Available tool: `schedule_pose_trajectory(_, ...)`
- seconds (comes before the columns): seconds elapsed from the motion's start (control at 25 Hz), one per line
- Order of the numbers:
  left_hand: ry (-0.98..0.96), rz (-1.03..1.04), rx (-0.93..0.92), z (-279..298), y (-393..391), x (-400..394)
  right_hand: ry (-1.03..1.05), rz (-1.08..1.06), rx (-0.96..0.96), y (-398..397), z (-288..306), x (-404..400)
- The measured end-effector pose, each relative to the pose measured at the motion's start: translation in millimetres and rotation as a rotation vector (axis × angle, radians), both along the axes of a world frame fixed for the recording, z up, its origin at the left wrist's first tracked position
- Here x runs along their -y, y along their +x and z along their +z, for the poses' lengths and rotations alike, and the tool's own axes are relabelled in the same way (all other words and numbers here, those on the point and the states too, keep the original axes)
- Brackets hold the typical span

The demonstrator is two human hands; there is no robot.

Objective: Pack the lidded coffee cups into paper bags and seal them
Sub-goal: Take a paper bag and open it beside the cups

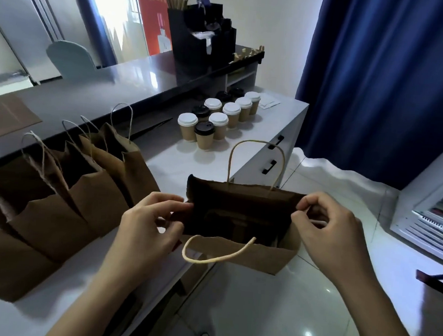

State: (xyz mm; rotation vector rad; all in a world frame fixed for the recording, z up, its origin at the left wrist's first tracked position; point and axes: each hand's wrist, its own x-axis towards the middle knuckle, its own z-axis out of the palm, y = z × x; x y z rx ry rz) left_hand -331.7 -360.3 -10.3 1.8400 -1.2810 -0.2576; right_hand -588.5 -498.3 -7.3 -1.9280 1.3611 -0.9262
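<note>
We hold a kraft paper bag (240,221) open just off the edge of the white counter (179,162), left hand (148,223) and right hand (326,227) each pinching a side of its mouth, apparently to spread it for loading. The lidded coffee cups (219,120) wait well apart at the counter's far end. A row of standing bags (64,191) crowds the left; open room lies between them and the cups.
</note>
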Motion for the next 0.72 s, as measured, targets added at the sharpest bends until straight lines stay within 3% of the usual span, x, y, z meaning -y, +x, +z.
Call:
schedule_pose_trajectory(0.28, 0.107, -0.205, 0.017, -12, 17, 80, -0.016, -0.097, -0.062, 8, 2, 58)
schedule_pose_trajectory(0.72, 0.081, -0.327, -0.013, -16, 43, 192, -0.031, -0.247, -0.205, 22, 1, 140)
